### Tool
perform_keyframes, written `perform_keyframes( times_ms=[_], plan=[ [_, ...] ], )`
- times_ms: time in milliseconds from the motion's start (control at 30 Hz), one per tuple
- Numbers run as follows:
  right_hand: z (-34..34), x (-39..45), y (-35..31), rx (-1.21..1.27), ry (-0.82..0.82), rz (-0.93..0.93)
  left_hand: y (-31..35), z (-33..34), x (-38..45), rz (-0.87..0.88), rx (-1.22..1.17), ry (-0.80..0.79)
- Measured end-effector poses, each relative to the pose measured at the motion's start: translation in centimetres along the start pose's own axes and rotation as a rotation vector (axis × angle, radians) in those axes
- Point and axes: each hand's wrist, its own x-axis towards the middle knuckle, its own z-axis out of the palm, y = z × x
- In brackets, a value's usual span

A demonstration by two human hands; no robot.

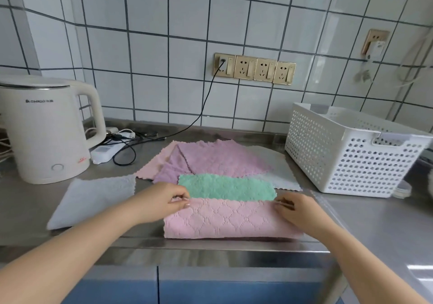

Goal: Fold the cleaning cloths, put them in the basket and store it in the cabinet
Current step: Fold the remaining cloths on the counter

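Note:
A pink cloth lies at the counter's front edge, its near half doubled over. My left hand pinches its upper left corner and my right hand pinches its upper right corner. Just beyond it lies a green cloth, showing as a strip. Behind that, a purple cloth is spread over another pink cloth. A grey cloth lies flat to the left, and another grey cloth to the right. The white perforated basket stands at the right, apparently empty.
A white electric kettle stands at the left, with a power strip and loose cables behind the cloths. Wall sockets sit on the tiled wall. Blue cabinet doors are below the steel counter.

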Motion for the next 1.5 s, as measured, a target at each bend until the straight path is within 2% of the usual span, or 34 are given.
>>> perform_keyframes(
  times_ms=[167, 300, 567, 800, 933, 1033, 1133, 1267, 1500],
  plan=[
    [0.6, 3.5, 0.4, 0.057, 0.120, 0.075, -0.9, 0.2, 4.0, -0.118, 0.066, 0.161],
    [1.8, 6.3, 0.7, -0.018, 0.083, 0.077, -2.0, 0.8, 6.8, -0.220, 0.193, 0.244],
    [3.0, 9.9, 1.5, -0.054, 0.070, 0.091, -3.9, 1.5, 9.7, -0.248, 0.248, 0.258],
    [3.1, 10.9, 1.6, -0.103, 0.072, 0.122, -3.7, 1.9, 9.9, -0.263, 0.277, 0.197],
    [2.9, 9.4, -2.1, -0.151, 0.231, -0.074, -0.3, 2.2, 9.5, -0.152, 0.412, 0.211],
    [5.7, 6.9, -6.8, -0.208, 0.011, -0.174, 2.7, 4.9, 9.2, -0.095, 0.317, 0.160],
    [9.0, 5.3, -8.2, -0.243, -0.138, -0.176, 3.9, 7.4, 8.6, -0.156, 0.339, -0.066],
    [9.5, 4.7, -5.9, -0.290, -0.151, -0.107, 3.6, 7.7, 7.5, -0.213, 0.346, -0.046],
    [6.5, 4.0, -1.8, -0.378, -0.223, 0.045, 2.4, 7.1, 7.2, -0.316, 0.352, -0.110]
  ],
)
